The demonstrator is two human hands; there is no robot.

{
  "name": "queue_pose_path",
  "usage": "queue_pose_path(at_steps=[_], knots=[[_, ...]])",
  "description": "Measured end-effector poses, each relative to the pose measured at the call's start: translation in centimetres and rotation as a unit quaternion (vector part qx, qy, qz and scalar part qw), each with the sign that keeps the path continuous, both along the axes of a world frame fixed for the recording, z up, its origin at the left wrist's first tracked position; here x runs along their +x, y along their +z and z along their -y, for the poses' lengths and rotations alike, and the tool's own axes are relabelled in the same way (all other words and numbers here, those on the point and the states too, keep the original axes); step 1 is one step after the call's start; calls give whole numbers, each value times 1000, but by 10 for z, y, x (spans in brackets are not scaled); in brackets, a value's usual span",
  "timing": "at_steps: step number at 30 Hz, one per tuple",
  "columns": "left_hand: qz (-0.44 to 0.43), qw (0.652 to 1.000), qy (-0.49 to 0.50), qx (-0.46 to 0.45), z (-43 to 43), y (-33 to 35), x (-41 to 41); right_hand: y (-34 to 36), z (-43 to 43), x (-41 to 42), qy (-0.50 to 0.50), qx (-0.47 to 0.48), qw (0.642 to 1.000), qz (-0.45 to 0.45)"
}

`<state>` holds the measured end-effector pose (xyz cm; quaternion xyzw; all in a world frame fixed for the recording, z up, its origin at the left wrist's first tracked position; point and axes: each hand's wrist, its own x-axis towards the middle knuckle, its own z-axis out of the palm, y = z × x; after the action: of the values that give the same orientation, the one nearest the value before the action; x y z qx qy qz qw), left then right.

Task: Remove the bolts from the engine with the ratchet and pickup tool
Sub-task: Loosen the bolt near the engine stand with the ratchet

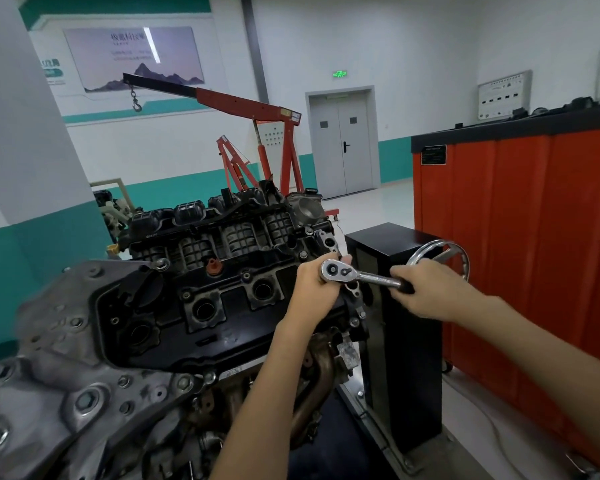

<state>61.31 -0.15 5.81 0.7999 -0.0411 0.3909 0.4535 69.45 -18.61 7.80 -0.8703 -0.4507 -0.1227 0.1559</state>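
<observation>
Head view, both hands [314, 285] grip ratchet [359, 276]

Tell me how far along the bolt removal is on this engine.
Done: nothing that shows; no loose bolts are in view. In hand: the ratchet sits at the right end of the engine, the left hand gripping its head and the right hand gripping its handle. Left: several bolts are seated in the engine; the pickup tool is not in view.

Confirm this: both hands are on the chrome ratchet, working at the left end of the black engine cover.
Not quite: the head view shows the left hand and right hand on the chrome ratchet at the right end of the black engine cover, not the left.
</observation>
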Motion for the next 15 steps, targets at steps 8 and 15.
queue_pose_path(at_steps=[8,15], knots=[[32,998,19,-41,9,-6,16,-83,-43,-112,66,317,817,-477],[-17,999,-3,-35,1,-1,3,-56,-14,-45,26,147,956,-254]])
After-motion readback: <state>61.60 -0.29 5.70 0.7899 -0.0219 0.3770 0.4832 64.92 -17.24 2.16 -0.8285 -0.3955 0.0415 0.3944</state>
